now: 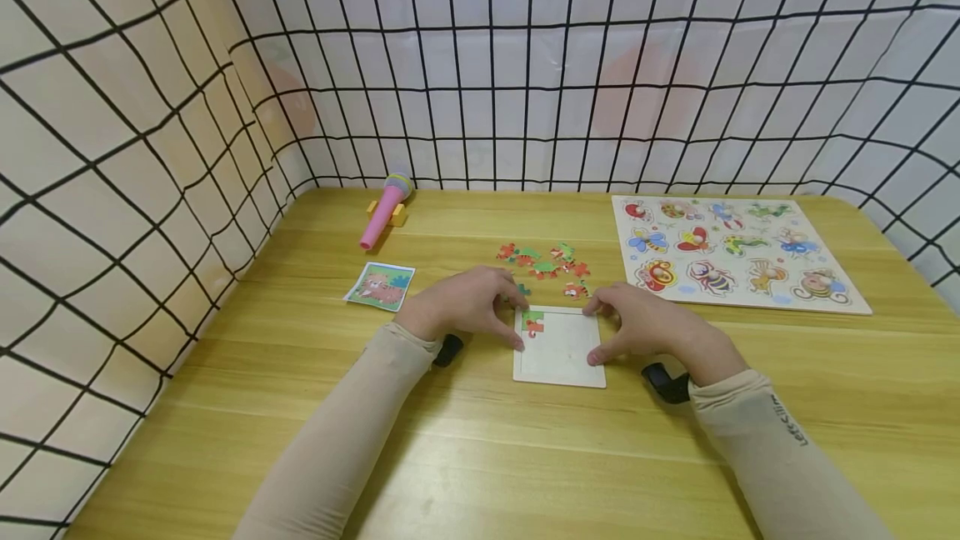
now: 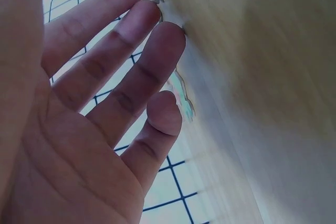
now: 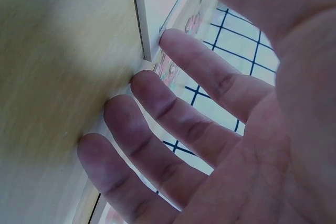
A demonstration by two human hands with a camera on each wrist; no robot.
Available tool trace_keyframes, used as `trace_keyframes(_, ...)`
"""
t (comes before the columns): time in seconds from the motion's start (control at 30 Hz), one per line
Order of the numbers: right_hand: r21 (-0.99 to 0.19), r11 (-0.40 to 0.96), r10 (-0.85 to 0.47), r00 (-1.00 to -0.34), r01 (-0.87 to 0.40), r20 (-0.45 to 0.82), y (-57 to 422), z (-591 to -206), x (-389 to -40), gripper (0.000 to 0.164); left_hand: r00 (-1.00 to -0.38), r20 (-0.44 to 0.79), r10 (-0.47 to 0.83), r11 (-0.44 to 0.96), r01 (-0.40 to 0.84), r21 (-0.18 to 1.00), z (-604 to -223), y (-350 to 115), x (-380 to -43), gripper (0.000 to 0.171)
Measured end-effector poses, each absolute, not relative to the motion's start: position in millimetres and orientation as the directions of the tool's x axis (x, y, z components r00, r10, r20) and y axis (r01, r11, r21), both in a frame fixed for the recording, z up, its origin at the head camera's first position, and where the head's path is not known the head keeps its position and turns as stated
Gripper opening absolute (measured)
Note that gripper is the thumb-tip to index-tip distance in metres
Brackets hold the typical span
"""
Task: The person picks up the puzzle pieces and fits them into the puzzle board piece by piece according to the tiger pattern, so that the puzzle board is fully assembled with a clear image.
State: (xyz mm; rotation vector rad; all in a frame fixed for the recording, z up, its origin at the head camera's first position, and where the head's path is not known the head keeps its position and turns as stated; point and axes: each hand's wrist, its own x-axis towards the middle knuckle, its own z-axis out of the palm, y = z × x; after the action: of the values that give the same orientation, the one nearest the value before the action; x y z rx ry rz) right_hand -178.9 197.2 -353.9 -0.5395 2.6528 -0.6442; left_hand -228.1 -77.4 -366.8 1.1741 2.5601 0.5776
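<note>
A small square puzzle tray (image 1: pixel 562 357) of pale wood lies on the table, with green and red jigsaw pieces (image 1: pixel 533 322) at its upper left corner. My left hand (image 1: pixel 468 304) is at the tray's left side, thumb tip by the left edge and fingers near the top corner. Across from it, my right hand (image 1: pixel 648 323) has its thumb on the right edge and its index finger at the top right corner. In the right wrist view that fingertip meets the tray (image 3: pixel 157 3), the other fingers extended on the table. Loose jigsaw pieces (image 1: pixel 543 267) are scattered just beyond the tray.
A picture card (image 1: pixel 381 286) lies left of my left hand. Behind it a pink toy microphone (image 1: pixel 383 213) leans on yellow blocks (image 1: pixel 399 215). At the back right is a large insect puzzle board (image 1: pixel 738 252). Black netting (image 1: pixel 487 65) over white sheeting surrounds the table.
</note>
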Motion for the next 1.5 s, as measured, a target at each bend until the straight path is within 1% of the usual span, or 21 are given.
trace_keyframes(0.23,-0.503,0.818,-0.442,-0.863,-0.277,-0.244,197.6,-354.9,-179.2,0.063,-0.64,-0.082,0.764,0.597,0.653,0.466,-367.9,-78.1,-228.0,0.054)
trace_keyframes(0.43,-0.5,0.821,-0.44,-0.863,-0.275,-0.248,197.5,-356.3,-179.3,0.064,-0.656,-0.108,0.747,0.619,0.626,0.475,-369.2,-78.6,-228.1,0.055)
trace_keyframes(0.6,-0.496,0.824,-0.437,-0.865,-0.274,-0.248,197.4,-356.0,-179.7,0.064,-0.661,-0.107,0.743,0.616,0.612,0.497,-369.9,-78.3,-229.3,0.056)
trace_keyframes(0.87,-0.505,0.82,-0.436,-0.867,-0.271,-0.242,197.9,-356.4,-179.3,0.063,-0.663,-0.101,0.742,0.602,0.591,0.537,-367.4,-80.7,-230.0,0.052)
trace_keyframes(1.0,-0.509,0.817,-0.436,-0.868,-0.27,-0.239,197.7,-356.4,-179.3,0.064,-0.695,-0.078,0.715,0.604,0.556,0.571,-364.6,-85.5,-231.0,0.05)
trace_keyframes(1.07,-0.51,0.818,-0.433,-0.868,-0.266,-0.242,197.4,-356.2,-179.1,0.064,-0.721,-0.068,0.689,0.624,0.543,0.563,-363.1,-88.3,-231.9,0.049)
trace_keyframes(1.33,-0.514,0.818,-0.428,-0.87,-0.257,-0.246,196.5,-355.0,-178.2,0.064,-0.825,-0.065,0.561,0.754,0.478,0.451,-358.9,-93.4,-236.6,0.045)
trace_keyframes(1.5,-0.52,0.816,-0.429,-0.868,-0.254,-0.249,196.6,-355.4,-178.0,0.063,-0.863,-0.079,0.499,0.809,0.431,0.4,-359.3,-93.8,-237.3,0.042)
